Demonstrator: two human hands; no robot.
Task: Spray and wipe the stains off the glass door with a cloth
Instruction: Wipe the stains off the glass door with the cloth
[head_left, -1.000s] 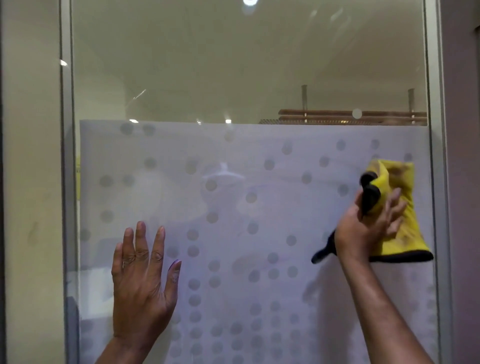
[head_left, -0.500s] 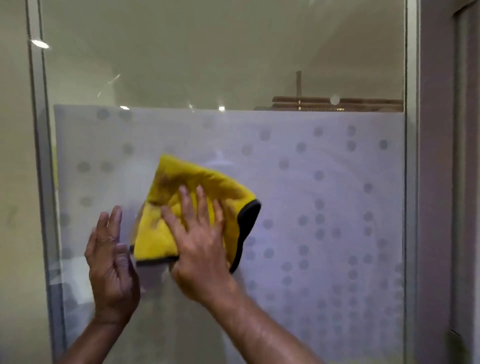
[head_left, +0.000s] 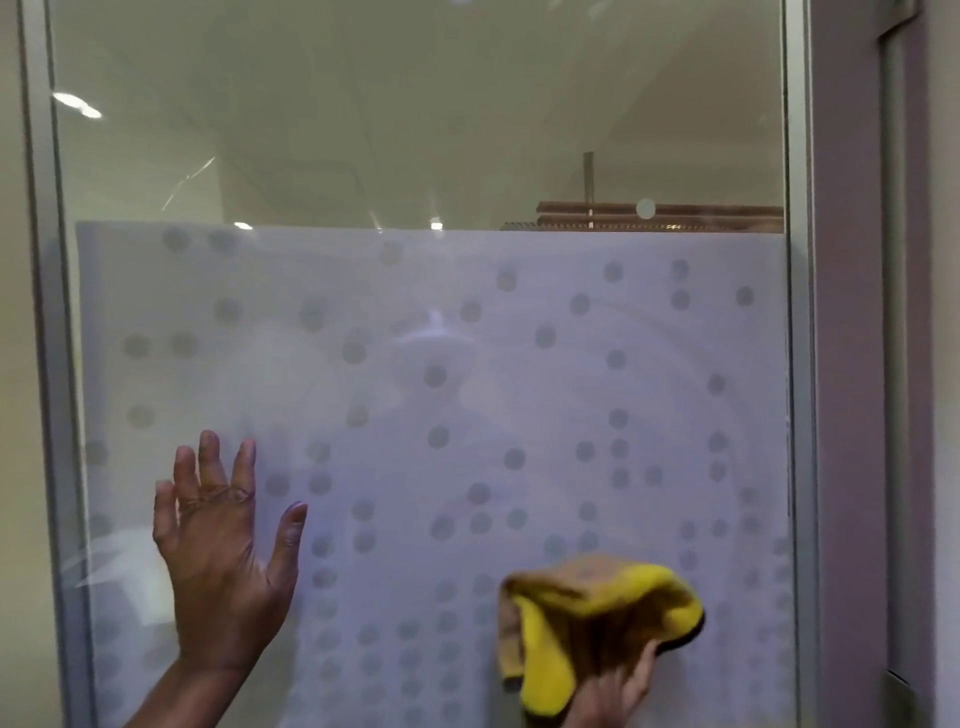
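Note:
The glass door (head_left: 415, 130) fills the view; its lower part is frosted with a pattern of grey dots. My left hand (head_left: 226, 561) presses flat on the frosted glass at the lower left, fingers spread and pointing up. At the bottom right, my right hand (head_left: 618, 691) holds a bunched yellow cloth (head_left: 587, 618) against the glass. The cloth folds over most of the fingers and hides them. No spray bottle is in view.
A metal frame (head_left: 39, 312) runs down the left edge of the door, and another frame post (head_left: 800, 364) runs down the right. A purple-grey wall or jamb (head_left: 852, 415) stands just right of that.
My right hand has swept the cloth from the upper right to the left middle, then down to the bottom right. My left hand has stayed on the lower left glass, fingers now spread.

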